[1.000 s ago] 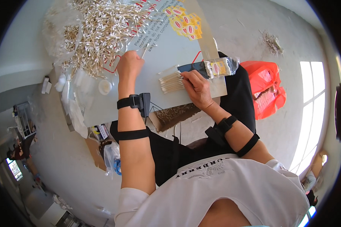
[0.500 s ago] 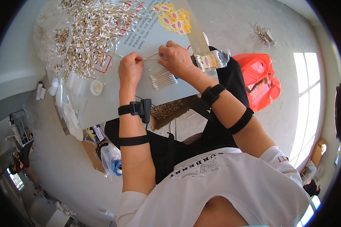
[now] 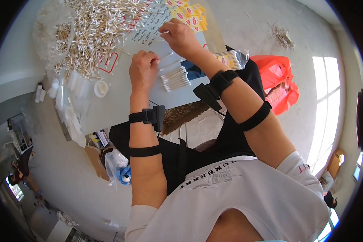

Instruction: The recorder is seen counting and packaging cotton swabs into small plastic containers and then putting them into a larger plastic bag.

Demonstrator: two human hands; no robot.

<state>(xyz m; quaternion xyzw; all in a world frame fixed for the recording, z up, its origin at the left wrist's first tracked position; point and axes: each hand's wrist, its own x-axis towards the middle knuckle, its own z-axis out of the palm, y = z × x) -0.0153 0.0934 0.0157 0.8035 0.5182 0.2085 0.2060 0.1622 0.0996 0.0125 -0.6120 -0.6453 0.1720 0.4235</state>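
Note:
My left hand (image 3: 143, 69) is closed above the table, its fingertips pinching a cotton swab (image 3: 166, 56) that points to the right. Farther away and to the right, my right hand (image 3: 180, 37) has its fingers pressed together; a thin pale stick shows by the tips, but whether it is held is unclear. Between my hands and me lies a neat row of cotton swabs (image 3: 176, 79), with one more swab (image 3: 170, 65) just beyond it. A big loose pile of cotton swabs (image 3: 103, 36) covers the table's far left.
Yellow printed cards (image 3: 193, 19) lie at the far right of the table (image 3: 129, 103). A clear pack of swabs (image 3: 228, 60) rests under my right forearm. Below the near edge stands an open carton (image 3: 187, 117). A red plastic bag (image 3: 272, 78) sits right of my leg.
My right hand has moved away from my left, farther off toward the yellow cards. My left hand has shifted slightly right and farther away, keeping its swab.

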